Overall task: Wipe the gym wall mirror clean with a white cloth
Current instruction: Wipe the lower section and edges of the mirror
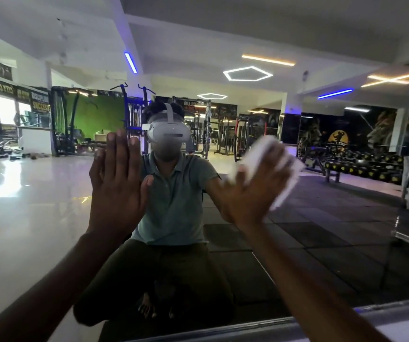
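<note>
Two hands are raised against one wall mirror (322, 230). The left hand (118, 186) is laid flat on the glass, fingers straight, holding nothing. One white cloth (267, 159), blurred, is pressed to the glass under the right hand (252, 191), at three o'clock from the left, fingers spread over it.

Our left hand (117, 183) is raised flat, fingers (122, 149) straight; our right hand (252, 191) is spread, both forearms reaching forward.
</note>
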